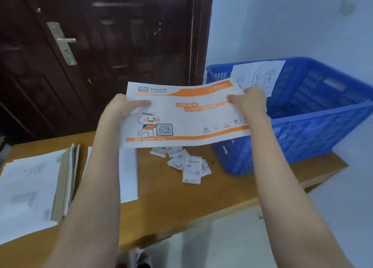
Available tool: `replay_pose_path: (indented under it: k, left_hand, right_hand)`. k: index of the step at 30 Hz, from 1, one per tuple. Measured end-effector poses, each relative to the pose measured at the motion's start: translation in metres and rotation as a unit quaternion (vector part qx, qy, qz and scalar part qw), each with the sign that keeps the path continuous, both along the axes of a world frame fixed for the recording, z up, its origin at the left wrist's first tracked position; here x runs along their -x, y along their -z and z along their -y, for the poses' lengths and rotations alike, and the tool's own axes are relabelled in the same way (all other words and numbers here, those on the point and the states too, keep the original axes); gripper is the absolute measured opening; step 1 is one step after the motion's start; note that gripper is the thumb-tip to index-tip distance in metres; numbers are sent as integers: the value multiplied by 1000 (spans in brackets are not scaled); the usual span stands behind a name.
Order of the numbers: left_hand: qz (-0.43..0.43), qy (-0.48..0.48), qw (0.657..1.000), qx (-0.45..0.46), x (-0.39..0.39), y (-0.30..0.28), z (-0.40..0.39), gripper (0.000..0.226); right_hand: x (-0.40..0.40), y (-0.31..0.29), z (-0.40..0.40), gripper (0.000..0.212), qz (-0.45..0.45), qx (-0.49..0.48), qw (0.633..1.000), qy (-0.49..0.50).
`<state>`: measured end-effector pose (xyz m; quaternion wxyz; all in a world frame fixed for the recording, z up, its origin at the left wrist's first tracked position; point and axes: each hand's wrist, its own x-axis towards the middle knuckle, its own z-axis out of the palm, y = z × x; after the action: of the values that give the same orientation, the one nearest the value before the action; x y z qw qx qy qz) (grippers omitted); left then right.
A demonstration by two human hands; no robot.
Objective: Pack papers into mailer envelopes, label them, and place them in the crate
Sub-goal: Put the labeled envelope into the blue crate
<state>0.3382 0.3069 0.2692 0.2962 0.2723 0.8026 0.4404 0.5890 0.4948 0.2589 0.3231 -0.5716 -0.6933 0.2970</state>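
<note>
The mailer envelope [181,114] hangs in the air above the worktop [171,197], just left of the blue crate [314,114], pinched at its two short edges by the left hand [121,108] and right hand [250,102], thumbs on top. It looks light, thin and floppy, sagging a little between them; a two-edge hold should keep it flat. Loose labels [187,164] lie below the envelope, paper stacks [30,187] further left.
</note>
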Motion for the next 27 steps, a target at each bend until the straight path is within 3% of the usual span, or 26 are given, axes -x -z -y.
replay_pose_path:
  k: [8,15,22,27]
  left_hand:
    - [-36,49,998,6,-77,-35,-88,37]
    - [-63,98,993,-25,-138,-62,-211,37]
    - [-41,157,986,44,-188,-13,-338,66]
    - [42,147,987,50,-197,29,-392,47]
  right_hand:
    - [-97,-24,-53,57,-26,27,997,65]
    - [-158,-36,-139,46,2,2,992,127]
    - [-203,-29,-224,35,64,34,983,166]
    - [-225,-6,-283,53,74,90,981,155]
